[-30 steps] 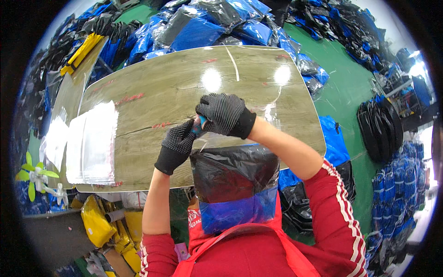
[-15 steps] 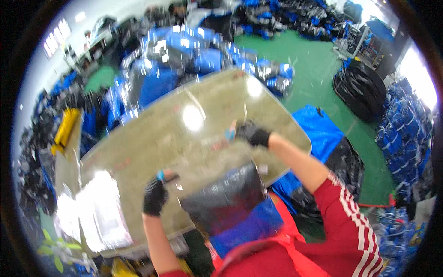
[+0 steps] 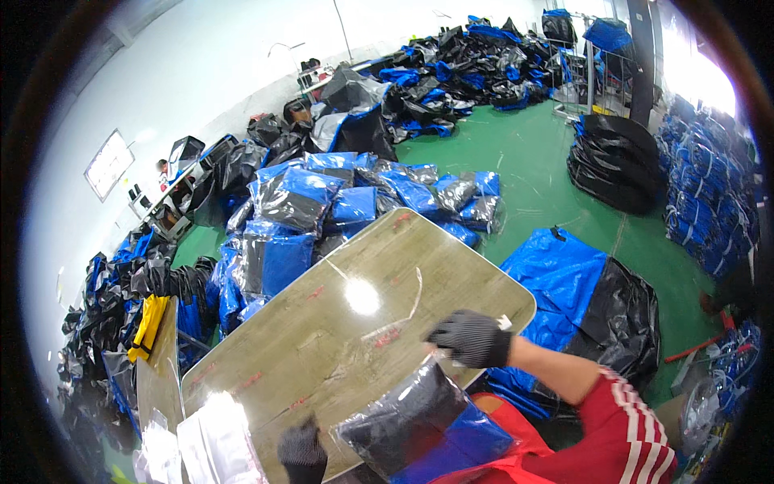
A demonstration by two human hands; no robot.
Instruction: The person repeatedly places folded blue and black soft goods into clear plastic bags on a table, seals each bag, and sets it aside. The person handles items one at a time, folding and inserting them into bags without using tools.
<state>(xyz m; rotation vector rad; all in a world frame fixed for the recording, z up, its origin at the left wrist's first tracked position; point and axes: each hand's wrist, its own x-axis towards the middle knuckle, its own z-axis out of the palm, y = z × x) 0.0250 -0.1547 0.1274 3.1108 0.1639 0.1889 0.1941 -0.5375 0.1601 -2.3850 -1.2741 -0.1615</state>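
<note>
A packet [image 3: 403, 411] of folded black and blue sheeting in clear plastic lies over the near edge of the table [image 3: 347, 331], close against me. My right hand [image 3: 469, 337], in a dark ribbed glove, is just above the packet's upper right corner. Its fingers are curled together and point left; whether they grip the clear film is not visible. To the left of the packet, low in the picture, my left hand [image 3: 303, 453] is over the table in a dark glove. Blur smears its fingers, and it looks apart from the packet.
Clear plastic bags [image 3: 218, 440] lie stacked at the table's left end. Beyond the table rises a pile of blue and black packets [image 3: 298, 202]. A blue and black sheet [image 3: 556, 274] lies on the green floor at right. Rolled black sheeting [image 3: 614, 165] and blue bundles [image 3: 701, 194] stand farther right.
The view has tilted up, showing more of the room. My right hand has come nearer to the packet's upper corner. My left hand has shifted toward the table's near edge.
</note>
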